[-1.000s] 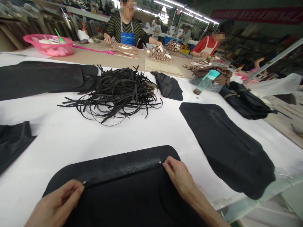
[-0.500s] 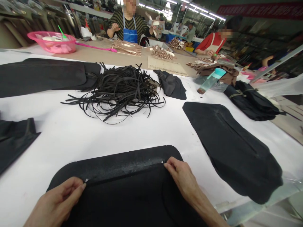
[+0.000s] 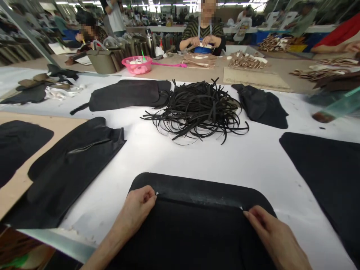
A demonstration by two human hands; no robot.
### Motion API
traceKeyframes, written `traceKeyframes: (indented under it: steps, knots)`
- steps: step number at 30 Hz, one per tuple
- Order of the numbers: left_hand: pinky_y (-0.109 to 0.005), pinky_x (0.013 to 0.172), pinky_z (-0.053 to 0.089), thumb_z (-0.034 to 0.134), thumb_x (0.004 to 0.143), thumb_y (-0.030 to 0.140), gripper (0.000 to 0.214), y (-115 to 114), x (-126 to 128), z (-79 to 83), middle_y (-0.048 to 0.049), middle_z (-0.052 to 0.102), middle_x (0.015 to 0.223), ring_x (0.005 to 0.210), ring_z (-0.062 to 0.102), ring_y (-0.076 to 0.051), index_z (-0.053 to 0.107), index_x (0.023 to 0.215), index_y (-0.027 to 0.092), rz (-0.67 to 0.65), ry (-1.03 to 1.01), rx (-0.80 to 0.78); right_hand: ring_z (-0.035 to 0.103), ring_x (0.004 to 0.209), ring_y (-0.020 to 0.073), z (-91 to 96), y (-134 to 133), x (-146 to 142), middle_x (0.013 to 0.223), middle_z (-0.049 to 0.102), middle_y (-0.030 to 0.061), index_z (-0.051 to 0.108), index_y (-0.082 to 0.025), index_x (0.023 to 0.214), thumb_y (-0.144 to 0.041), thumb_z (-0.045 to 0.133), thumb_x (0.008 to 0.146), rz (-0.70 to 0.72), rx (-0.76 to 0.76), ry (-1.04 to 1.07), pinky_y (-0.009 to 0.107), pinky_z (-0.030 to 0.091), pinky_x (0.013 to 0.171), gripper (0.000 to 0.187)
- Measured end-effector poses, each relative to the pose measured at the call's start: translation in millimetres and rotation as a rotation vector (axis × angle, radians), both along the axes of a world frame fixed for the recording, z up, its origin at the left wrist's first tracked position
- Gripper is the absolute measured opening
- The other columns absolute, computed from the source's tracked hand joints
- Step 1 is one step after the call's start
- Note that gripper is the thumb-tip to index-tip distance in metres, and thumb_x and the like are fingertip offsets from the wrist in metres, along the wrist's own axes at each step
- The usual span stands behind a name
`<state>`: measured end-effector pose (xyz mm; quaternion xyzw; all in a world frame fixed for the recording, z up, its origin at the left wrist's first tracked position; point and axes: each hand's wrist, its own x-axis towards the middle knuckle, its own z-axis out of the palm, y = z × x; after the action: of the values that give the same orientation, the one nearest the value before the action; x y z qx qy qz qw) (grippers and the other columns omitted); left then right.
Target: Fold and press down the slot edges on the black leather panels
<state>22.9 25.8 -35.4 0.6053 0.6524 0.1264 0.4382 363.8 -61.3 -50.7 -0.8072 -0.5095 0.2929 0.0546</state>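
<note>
A black fabric panel (image 3: 197, 236) lies over a black backing piece with rounded corners (image 3: 194, 182) at the front of the table. My left hand (image 3: 137, 206) pinches the panel's upper left corner between thumb and fingers. At the upper right corner, my right hand (image 3: 270, 228) holds the same edge in a pinch. A tiny white tip shows beside each hand's fingertips. Between the hands, a greyish, shiny band runs along the backing piece just above the panel's edge. The panel's lower part runs out of view.
Beyond the panel sits a tangled heap of black strips (image 3: 199, 107). Black pieces lie left (image 3: 67, 165) and right (image 3: 323, 176). Farther back are a pink basin (image 3: 137, 65), a bottle (image 3: 337, 107) and a person in a blue apron (image 3: 203, 41).
My view has turned left, so the table's contents appear farther right. Both hands keep their pinch on the panel's corners. The person opposite has brought both hands together.
</note>
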Motion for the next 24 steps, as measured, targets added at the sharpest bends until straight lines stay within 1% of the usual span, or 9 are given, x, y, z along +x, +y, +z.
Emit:
traceKeyframes:
  steps: [3,5,10,16,24]
  knots:
    - [-0.021,0.043,0.025,0.044,0.078,0.029,0.018,0.9,0.0,-0.6,0.0074,0.041,0.047,0.041,0.04,-0.009,0.048,0.062,0.02,-0.005,0.02,0.027,0.056,0.062,0.0182,-3.0,-0.8,3.8,0.061,0.056,-0.0031,0.047,-0.026,0.072,-0.063,0.024,0.081,-0.025,-0.074,0.025,0.027,0.039,0.057,0.045]
    - [-0.021,0.043,0.025,0.045,0.076,0.028,0.017,1.5,-0.5,-1.1,0.0073,0.042,0.046,0.041,0.041,-0.009,0.048,0.062,0.02,0.002,0.029,0.035,0.057,0.065,0.0189,-4.9,-1.1,6.3,0.063,0.059,-0.0029,0.049,-0.027,0.074,-0.066,0.024,0.08,-0.035,-0.091,0.048,0.027,0.04,0.058,0.046]
    - [-0.021,0.044,0.025,0.041,0.075,0.023,0.016,1.2,0.8,1.6,0.0071,0.044,0.046,0.04,0.041,-0.009,0.048,0.062,0.02,0.011,0.047,0.047,0.059,0.064,0.0203,-10.4,-2.2,10.3,0.064,0.061,-0.0015,0.052,-0.027,0.075,-0.067,0.027,0.08,-0.028,-0.034,0.09,0.026,0.043,0.058,0.047]
    - [-0.021,0.043,0.024,0.039,0.072,0.017,0.013,1.5,4.6,6.3,0.0078,0.042,0.044,0.038,0.041,-0.009,0.044,0.06,0.021,0.002,0.064,0.054,0.06,0.063,0.0195,-13.0,-4.0,13.1,0.065,0.062,-0.0017,0.057,-0.026,0.077,-0.066,0.037,0.078,-0.037,0.039,0.118,0.023,0.044,0.056,0.044]
    - [-0.021,0.046,0.024,0.041,0.07,0.014,0.013,3.5,3.5,4.3,0.0087,0.039,0.043,0.041,0.041,-0.009,0.039,0.059,0.021,-0.008,0.105,0.095,0.059,0.062,0.0189,-12.4,-4.1,13.8,0.064,0.061,-0.0031,0.056,-0.027,0.079,-0.068,0.037,0.078,-0.068,0.005,0.118,0.023,0.043,0.056,0.046]
